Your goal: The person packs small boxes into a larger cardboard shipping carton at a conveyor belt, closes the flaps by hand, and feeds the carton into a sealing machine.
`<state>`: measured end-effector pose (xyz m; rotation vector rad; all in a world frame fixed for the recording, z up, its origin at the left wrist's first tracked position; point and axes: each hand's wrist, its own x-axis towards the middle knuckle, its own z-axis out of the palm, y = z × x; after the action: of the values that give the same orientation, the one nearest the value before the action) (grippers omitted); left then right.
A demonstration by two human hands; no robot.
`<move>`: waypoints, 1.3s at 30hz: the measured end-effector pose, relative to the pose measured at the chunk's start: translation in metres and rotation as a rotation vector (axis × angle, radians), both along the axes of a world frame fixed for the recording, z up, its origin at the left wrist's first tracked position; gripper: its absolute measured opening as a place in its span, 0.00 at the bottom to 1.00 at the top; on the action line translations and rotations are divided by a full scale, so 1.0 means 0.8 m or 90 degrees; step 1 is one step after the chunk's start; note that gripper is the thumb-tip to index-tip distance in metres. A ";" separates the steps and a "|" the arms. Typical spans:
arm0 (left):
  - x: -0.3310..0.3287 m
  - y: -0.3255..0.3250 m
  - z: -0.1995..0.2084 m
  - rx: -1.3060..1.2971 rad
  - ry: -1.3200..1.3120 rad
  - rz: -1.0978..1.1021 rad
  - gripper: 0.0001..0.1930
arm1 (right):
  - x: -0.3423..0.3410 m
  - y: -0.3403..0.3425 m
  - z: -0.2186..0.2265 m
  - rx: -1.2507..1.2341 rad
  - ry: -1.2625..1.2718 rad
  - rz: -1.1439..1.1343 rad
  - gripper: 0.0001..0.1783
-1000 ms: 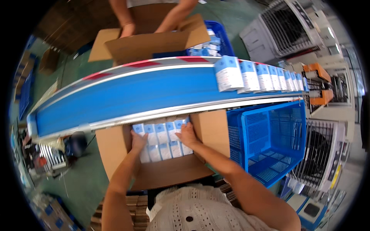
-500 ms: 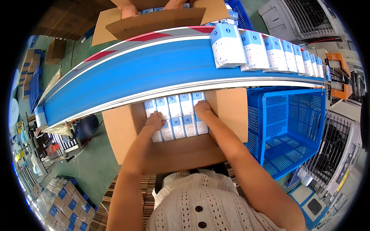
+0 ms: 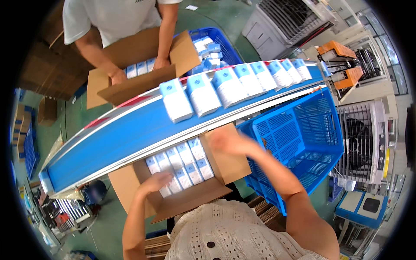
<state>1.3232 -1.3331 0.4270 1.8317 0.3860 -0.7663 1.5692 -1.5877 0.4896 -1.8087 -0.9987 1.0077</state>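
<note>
An open cardboard carton [image 3: 186, 207] stands before me, with two rows of white-and-blue packs [image 3: 185, 152] upright inside it. My left hand [image 3: 157, 182] lies over the packs at the carton's near left, fingers stretched out, holding nothing that I can see. Above the carton's right flap [image 3: 232, 167] is my right hand [image 3: 227, 142], smeared by motion, so its fingers cannot be made out. On the blue conveyor belt [image 3: 117, 145] stands a line of similar packs [image 3: 177, 99], the closest of them beyond the carton.
A blue plastic crate [image 3: 299, 158] is at the right, beside the carton. Across the belt, a co-worker's hands [image 3: 118, 77] reach into another carton [image 3: 186, 54]. Behind that stands a blue basket [image 3: 232, 47] of packs. Stacked flat cardboard [image 3: 158, 246] lies near me.
My right hand has lifted off the packs and moved over the right flap. My left hand stays at the packs' left side. The belt packs have come leftward; the view has shifted.
</note>
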 end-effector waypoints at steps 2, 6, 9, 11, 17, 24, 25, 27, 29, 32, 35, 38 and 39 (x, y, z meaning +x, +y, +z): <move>0.036 -0.008 0.097 -0.165 -0.030 0.207 0.14 | 0.097 -0.038 0.012 0.000 -0.400 -0.338 0.09; 0.129 0.025 0.134 0.106 -0.340 0.373 0.15 | 0.248 -0.073 -0.013 -0.154 -0.428 -0.516 0.26; 0.185 0.051 0.134 0.270 -0.318 0.435 0.24 | 0.225 0.001 -0.027 -0.111 -0.347 -0.390 0.34; 0.170 0.103 0.085 0.453 -0.298 0.331 0.33 | 0.161 0.072 -0.014 -0.063 -0.304 -0.225 0.40; 0.143 0.073 0.121 0.536 -0.220 0.373 0.36 | 0.093 0.108 -0.004 -0.012 -0.240 -0.320 0.44; 0.057 0.032 0.218 0.522 -0.487 0.509 0.31 | 0.015 0.079 0.082 0.223 -0.257 -0.445 0.30; 0.030 0.021 0.218 0.543 -0.478 0.512 0.31 | -0.010 0.067 0.090 0.250 -0.240 -0.458 0.29; -0.013 -0.012 0.202 0.527 -0.481 0.486 0.31 | -0.059 0.026 0.060 0.275 -0.149 -0.453 0.33; -0.061 -0.034 0.156 0.571 -0.370 0.414 0.31 | -0.116 -0.002 0.015 0.207 -0.040 -0.399 0.36; -0.117 -0.025 0.052 0.699 -0.018 -0.017 0.23 | -0.139 -0.037 -0.128 -0.083 -0.422 0.172 0.18; -0.093 -0.020 0.044 0.665 0.068 -0.217 0.13 | -0.141 -0.015 -0.135 -0.187 -0.380 0.181 0.08; -0.075 -0.002 0.021 0.476 -0.013 -0.241 0.10 | -0.131 0.015 -0.158 -0.235 -0.202 0.308 0.09; -0.091 0.003 -0.012 0.421 0.000 -0.297 0.11 | -0.142 0.020 -0.173 -0.245 -0.161 0.353 0.11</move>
<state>1.2503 -1.3308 0.4173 2.5960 0.2221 -1.0343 1.4559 -1.5719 0.3513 -2.0542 -1.6075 1.4009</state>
